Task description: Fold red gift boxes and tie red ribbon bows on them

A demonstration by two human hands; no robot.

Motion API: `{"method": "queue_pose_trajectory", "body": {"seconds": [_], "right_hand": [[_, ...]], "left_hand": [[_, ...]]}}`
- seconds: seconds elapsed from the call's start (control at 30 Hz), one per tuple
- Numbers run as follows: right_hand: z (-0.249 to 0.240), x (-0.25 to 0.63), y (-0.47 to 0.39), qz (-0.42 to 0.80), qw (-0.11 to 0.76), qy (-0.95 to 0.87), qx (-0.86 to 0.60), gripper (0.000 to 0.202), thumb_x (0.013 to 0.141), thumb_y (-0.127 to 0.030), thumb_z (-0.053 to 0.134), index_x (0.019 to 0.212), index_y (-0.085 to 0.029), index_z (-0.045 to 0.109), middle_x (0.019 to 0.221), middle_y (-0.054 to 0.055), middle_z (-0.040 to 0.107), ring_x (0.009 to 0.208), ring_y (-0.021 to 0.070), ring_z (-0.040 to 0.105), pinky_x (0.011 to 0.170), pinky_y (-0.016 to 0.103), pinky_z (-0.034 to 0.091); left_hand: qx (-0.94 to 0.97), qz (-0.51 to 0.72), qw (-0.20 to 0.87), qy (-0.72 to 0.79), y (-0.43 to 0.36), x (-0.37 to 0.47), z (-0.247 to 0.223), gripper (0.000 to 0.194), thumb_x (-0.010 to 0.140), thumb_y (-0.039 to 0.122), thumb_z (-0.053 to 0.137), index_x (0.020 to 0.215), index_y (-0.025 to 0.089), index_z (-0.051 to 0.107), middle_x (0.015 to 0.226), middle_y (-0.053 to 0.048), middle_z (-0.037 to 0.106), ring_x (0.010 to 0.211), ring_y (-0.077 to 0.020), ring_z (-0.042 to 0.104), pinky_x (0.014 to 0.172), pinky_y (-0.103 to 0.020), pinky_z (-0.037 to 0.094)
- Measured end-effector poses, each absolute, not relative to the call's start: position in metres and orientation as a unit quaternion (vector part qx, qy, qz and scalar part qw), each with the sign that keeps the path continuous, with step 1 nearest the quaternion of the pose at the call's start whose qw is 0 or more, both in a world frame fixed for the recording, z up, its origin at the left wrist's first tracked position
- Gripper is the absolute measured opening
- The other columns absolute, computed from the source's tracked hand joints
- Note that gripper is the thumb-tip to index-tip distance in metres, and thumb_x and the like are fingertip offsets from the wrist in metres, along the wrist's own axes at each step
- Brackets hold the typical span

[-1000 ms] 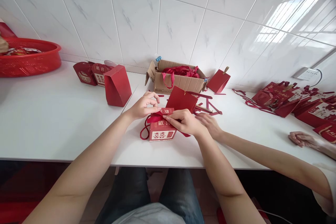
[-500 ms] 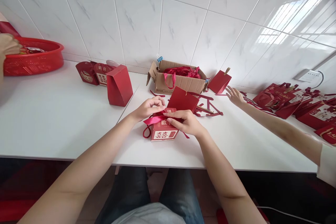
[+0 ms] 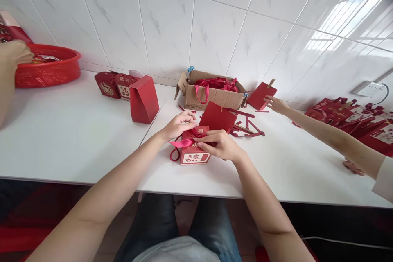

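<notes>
A small red gift box with white and gold characters stands on the white table in front of me. A bright pink-red ribbon lies across its top, its end sticking out to the left above a dark red cord loop. My left hand is at the box's upper left, fingers closed on the ribbon. From the right, my right hand pinches the ribbon at the top of the box. Just behind, a plain red card piece leans over scattered dark red strips.
A cardboard box of ribbons stands at the wall. Red boxes and a red basket are on the left. Another person's hand touches a red bag at right, near many red bags.
The view has shifted slightly, moving most things rightward. The other person's hand at right now reaches the red bag, and a second hand shows below that arm. My hands stay at the ribbon.
</notes>
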State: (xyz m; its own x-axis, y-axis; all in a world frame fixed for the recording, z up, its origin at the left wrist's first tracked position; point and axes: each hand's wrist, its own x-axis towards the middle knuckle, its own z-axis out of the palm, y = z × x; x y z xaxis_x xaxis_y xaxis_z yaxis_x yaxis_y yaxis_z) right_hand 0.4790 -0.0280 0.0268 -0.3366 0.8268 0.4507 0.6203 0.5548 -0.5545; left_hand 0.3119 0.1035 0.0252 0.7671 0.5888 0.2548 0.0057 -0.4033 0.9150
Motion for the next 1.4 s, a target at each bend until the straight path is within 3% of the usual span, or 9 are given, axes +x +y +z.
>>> {"method": "queue_pose_trajectory", "body": {"seconds": [0.13, 0.2, 0.37, 0.53, 0.7, 0.93, 1.1, 1.23, 1.4], "right_hand": [[0.026, 0.482, -0.031, 0.166, 0.374, -0.776, -0.48, 0.048, 0.09, -0.035, 0.055, 0.136, -0.023, 0.051, 0.103, 0.004, 0.072, 0.066, 0.0111, 0.061, 0.062, 0.024, 0.049], [0.025, 0.484, -0.032, 0.162, 0.385, -0.765, -0.491, 0.052, 0.09, -0.035, 0.055, 0.139, -0.024, 0.045, 0.109, 0.004, 0.07, 0.064, 0.0098, 0.06, 0.06, 0.023, 0.049], [0.022, 0.486, -0.03, 0.142, 0.388, -0.776, -0.476, 0.033, 0.09, -0.032, 0.053, 0.118, -0.02, 0.066, 0.099, 0.006, 0.073, 0.074, 0.0138, 0.064, 0.064, 0.025, 0.05], [0.023, 0.485, -0.028, 0.148, 0.383, -0.782, -0.469, 0.031, 0.093, -0.034, 0.048, 0.103, -0.016, 0.072, 0.087, 0.006, 0.074, 0.067, 0.013, 0.06, 0.06, 0.025, 0.046], [0.03, 0.483, -0.026, 0.156, 0.34, -0.797, -0.475, 0.042, 0.097, -0.038, 0.041, 0.075, -0.014, 0.068, 0.062, 0.003, 0.062, 0.054, 0.0099, 0.045, 0.054, 0.024, 0.039], [0.033, 0.479, -0.022, 0.14, 0.315, -0.817, -0.463, 0.038, 0.097, -0.031, 0.04, 0.072, -0.015, 0.064, 0.067, 0.003, 0.063, 0.056, 0.0098, 0.044, 0.059, 0.024, 0.04], [0.034, 0.48, -0.022, 0.157, 0.312, -0.811, -0.47, 0.042, 0.097, -0.034, 0.041, 0.066, -0.015, 0.062, 0.055, -0.001, 0.05, 0.051, 0.0082, 0.033, 0.051, 0.024, 0.034], [0.03, 0.483, -0.023, 0.223, 0.367, -0.761, -0.485, 0.039, 0.094, -0.041, 0.046, 0.081, -0.014, 0.069, 0.057, 0.0, 0.052, 0.051, 0.0081, 0.039, 0.049, 0.023, 0.035], [0.022, 0.481, -0.019, 0.343, 0.508, -0.609, -0.503, 0.038, 0.087, -0.044, 0.055, 0.112, -0.016, 0.063, 0.062, -0.003, 0.054, 0.048, 0.007, 0.043, 0.045, 0.021, 0.038]], "left_hand": [[0.777, 0.283, 0.539, 0.158, 0.1, 0.311, 0.026, 0.038, 0.078, 0.049, 0.062, 0.061, 0.015, 0.055, 0.096, -0.005, 0.05, 0.087, -0.0174, 0.052, 0.085, -0.034, 0.043], [0.776, 0.282, 0.545, 0.146, 0.099, 0.312, 0.026, 0.04, 0.079, 0.05, 0.061, 0.062, 0.015, 0.054, 0.094, -0.005, 0.051, 0.083, -0.0165, 0.051, 0.08, -0.033, 0.044], [0.776, 0.293, 0.539, 0.146, 0.099, 0.315, 0.024, 0.044, 0.082, 0.053, 0.056, 0.058, 0.015, 0.053, 0.091, -0.006, 0.052, 0.084, -0.0176, 0.052, 0.084, -0.035, 0.044], [0.813, 0.291, 0.478, 0.161, 0.1, 0.314, 0.024, 0.038, 0.08, 0.05, 0.059, 0.062, 0.016, 0.056, 0.097, -0.006, 0.052, 0.095, -0.02, 0.053, 0.098, -0.039, 0.04], [0.832, 0.305, 0.432, 0.168, 0.106, 0.315, 0.021, 0.037, 0.08, 0.049, 0.057, 0.062, 0.016, 0.055, 0.104, -0.007, 0.049, 0.107, -0.0226, 0.051, 0.104, -0.039, 0.037], [0.833, 0.321, 0.414, 0.177, 0.115, 0.314, 0.016, 0.038, 0.079, 0.049, 0.059, 0.06, 0.016, 0.058, 0.113, -0.009, 0.051, 0.115, -0.0249, 0.051, 0.101, -0.038, 0.042], [0.842, 0.286, 0.43, 0.153, 0.113, 0.312, 0.02, 0.038, 0.079, 0.044, 0.06, 0.054, 0.017, 0.052, 0.098, -0.011, 0.065, 0.109, -0.0256, 0.057, 0.096, -0.037, 0.044], [0.831, 0.28, 0.45, 0.171, 0.111, 0.308, 0.022, 0.038, 0.08, 0.044, 0.06, 0.056, 0.015, 0.05, 0.105, -0.01, 0.066, 0.084, -0.0183, 0.062, 0.077, -0.032, 0.048], [0.816, 0.283, 0.476, 0.165, 0.109, 0.303, 0.025, 0.039, 0.08, 0.046, 0.061, 0.06, 0.014, 0.051, 0.106, -0.009, 0.063, 0.058, -0.0078, 0.049, 0.058, -0.027, 0.042]]}}
